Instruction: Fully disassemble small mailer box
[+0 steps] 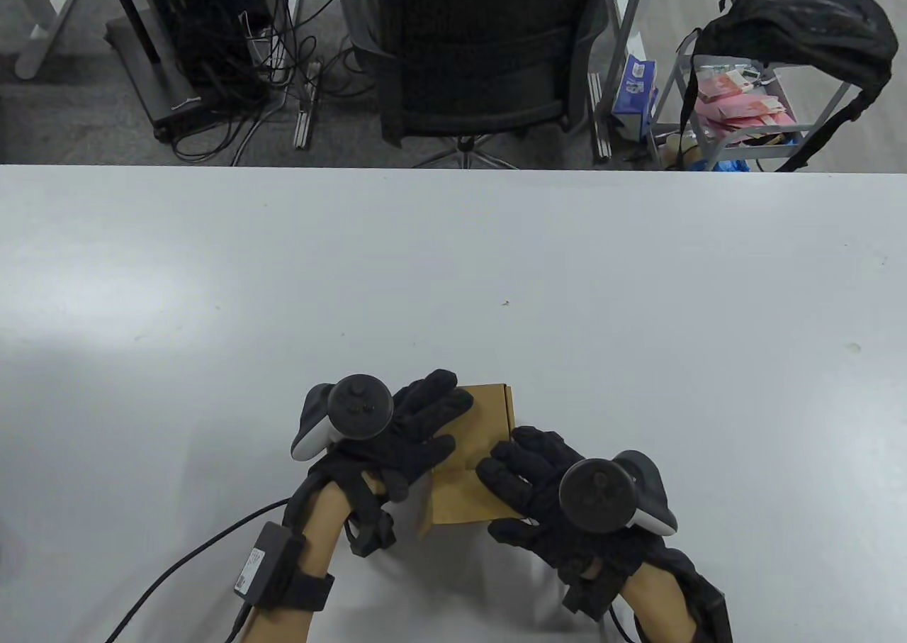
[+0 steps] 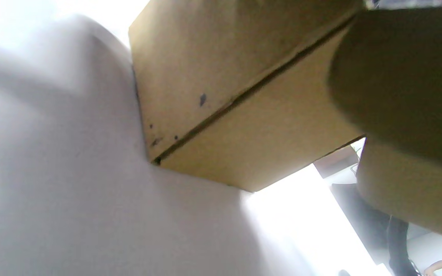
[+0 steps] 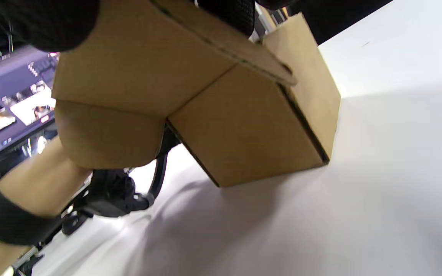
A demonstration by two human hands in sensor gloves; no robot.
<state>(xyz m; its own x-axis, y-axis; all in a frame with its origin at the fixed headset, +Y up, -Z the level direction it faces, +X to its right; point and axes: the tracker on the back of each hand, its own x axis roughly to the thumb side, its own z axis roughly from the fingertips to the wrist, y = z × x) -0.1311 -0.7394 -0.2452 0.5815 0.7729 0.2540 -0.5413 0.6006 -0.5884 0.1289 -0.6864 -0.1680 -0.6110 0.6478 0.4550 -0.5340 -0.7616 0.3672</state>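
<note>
White tabletop [image 1: 453, 281] bears the mailer box [image 1: 489, 416]; my left hand [image 1: 404, 434] lies flat atop it, fingers straight; my right hand [image 1: 538, 483] grips its near side.

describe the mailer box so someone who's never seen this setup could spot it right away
On the white table, look at the near edge, just right of centre, where the two black-gloved hands meet. The mailer box sits between them, the left hand lying over its top and the right hand on its near right side. It is the only brown cardboard thing on the table, small, cube-like and still closed.
</note>
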